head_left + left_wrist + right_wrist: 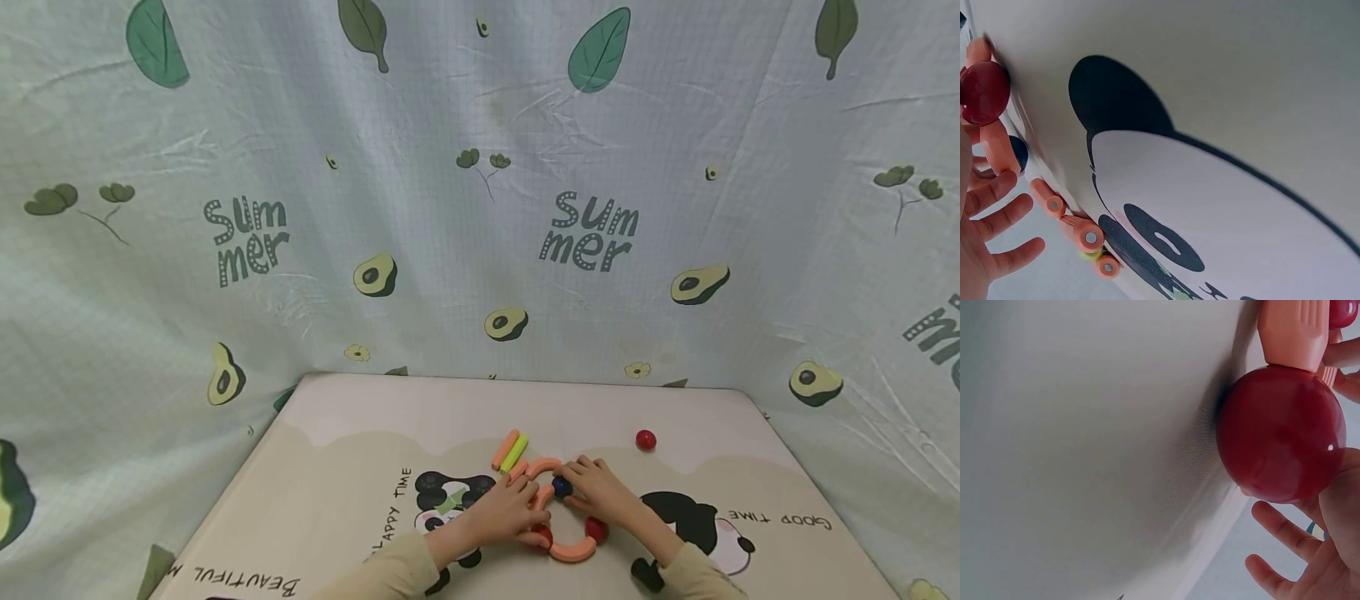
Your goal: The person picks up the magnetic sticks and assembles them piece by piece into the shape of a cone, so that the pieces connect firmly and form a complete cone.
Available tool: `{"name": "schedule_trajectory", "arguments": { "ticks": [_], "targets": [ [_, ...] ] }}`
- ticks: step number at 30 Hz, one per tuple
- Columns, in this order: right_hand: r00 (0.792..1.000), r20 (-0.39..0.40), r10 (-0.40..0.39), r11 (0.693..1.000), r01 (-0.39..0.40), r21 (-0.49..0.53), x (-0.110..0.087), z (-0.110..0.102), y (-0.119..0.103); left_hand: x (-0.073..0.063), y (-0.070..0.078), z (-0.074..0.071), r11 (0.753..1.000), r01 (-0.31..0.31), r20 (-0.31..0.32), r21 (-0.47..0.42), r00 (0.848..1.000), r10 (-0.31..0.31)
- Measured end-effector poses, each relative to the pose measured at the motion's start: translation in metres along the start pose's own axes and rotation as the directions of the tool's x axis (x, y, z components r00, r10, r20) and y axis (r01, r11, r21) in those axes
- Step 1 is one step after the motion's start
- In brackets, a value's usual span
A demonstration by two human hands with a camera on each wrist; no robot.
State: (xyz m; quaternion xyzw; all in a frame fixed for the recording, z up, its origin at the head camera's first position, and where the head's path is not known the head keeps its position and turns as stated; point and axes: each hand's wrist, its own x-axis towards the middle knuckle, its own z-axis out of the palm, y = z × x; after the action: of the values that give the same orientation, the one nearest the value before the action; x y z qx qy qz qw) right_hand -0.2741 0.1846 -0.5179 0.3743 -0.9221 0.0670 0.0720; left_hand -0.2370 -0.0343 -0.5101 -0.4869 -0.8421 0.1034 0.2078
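On the table lies a ring of orange curved sticks (573, 551) and balls. My left hand (504, 510) is at its left side, thumb and forefinger pinching a red ball (541, 536); the other fingers spread loosely in the left wrist view. My right hand (603, 492) reaches in from the right, and its thumb and forefinger hold the dark blue ball (561, 487) at the ring's top. Another red ball (1282, 434) sits below the right hand, joined to the end of a curved stick.
Just beyond the left hand lie a straight orange stick (505, 448) and a yellow-green one (513, 454) side by side. A loose red ball (646, 440) rests farther back at right. The table mat (337, 467) has printed pandas; a patterned curtain (450, 225) hangs behind.
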Motion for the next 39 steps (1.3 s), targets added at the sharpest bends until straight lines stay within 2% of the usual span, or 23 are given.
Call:
{"name": "schedule_trajectory", "arguments": {
  "ticks": [15,23,33,39],
  "targets": [
    [1.000,0.016,-0.020,1.000,0.020,0.011,0.001,0.001,0.002,0.001,-0.001,0.003,1.000,0.010,0.021,0.000,1.000,-0.010],
    [0.999,0.052,0.013,0.999,-0.015,0.032,0.001,-0.003,0.005,0.001,-0.002,0.004,1.000,0.009,0.013,0.010,1.000,-0.009],
    [0.999,-0.044,0.026,0.999,-0.027,-0.032,0.005,-0.005,0.012,0.002,-0.002,0.004,1.000,0.010,0.019,0.023,1.000,-0.011],
    [0.994,-0.107,-0.015,0.997,0.006,-0.080,0.010,-0.006,0.016,0.003,-0.002,0.003,1.000,0.014,0.049,-0.016,0.999,-0.013]
  ]
}}
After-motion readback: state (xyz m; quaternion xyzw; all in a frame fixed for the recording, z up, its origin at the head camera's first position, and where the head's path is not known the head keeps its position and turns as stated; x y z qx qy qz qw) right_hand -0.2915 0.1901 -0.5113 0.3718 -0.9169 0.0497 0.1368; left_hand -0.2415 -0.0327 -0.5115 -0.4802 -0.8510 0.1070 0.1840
